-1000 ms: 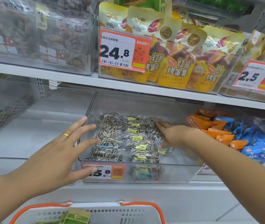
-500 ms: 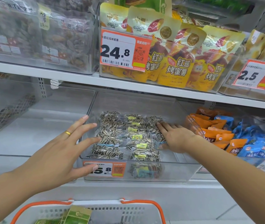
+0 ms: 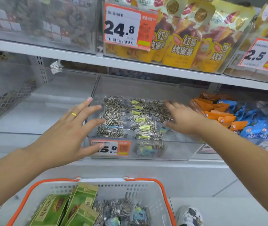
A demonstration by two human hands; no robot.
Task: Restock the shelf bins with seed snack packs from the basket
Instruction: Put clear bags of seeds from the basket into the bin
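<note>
Left hand [image 3: 63, 132] spread wide against front-left corner of clear bin [image 3: 187, 150], thumb over orange price tag [image 3: 110, 148], holding nothing. Right hand [image 3: 183, 119] inside bin, fingers straight over seed packs [image 3: 130, 121], motion-blurred, no grip visible. Packs in rows across bin's left and middle. More seed packs [image 3: 122, 211] in white basket [image 3: 146, 190] below, beside green pouches [image 3: 71, 207]. Orange and blue packets [image 3: 237, 121] in next bin right.
</note>
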